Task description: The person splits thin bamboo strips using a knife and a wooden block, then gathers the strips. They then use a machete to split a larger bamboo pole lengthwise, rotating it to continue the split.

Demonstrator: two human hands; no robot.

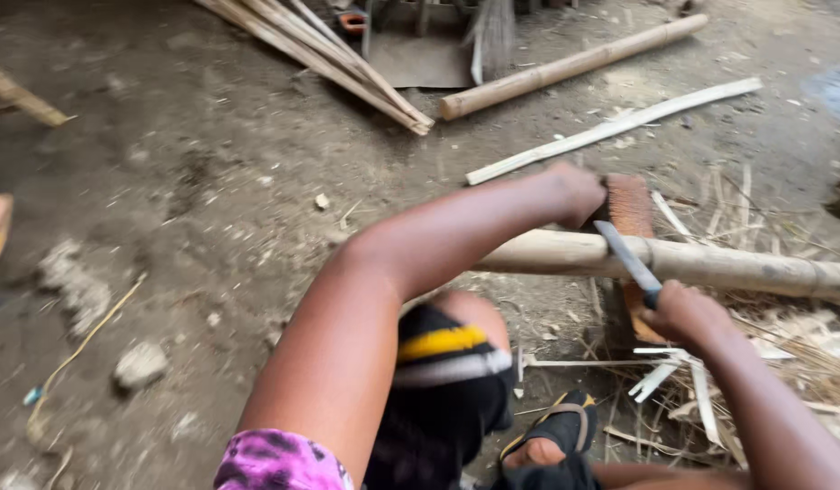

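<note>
Blade laid across a bamboo pole

My right hand grips the knife; my left hand is closed at the bamboo pole (resting over a reddish block).

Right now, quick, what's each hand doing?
Left hand: closed, gripping the far side of the bamboo pole.
Right hand: closed on the knife handle, blade across the pole.

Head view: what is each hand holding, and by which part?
Right hand grips the knife by its handle. Left hand rests on the bamboo pole; grip unclear.
</note>
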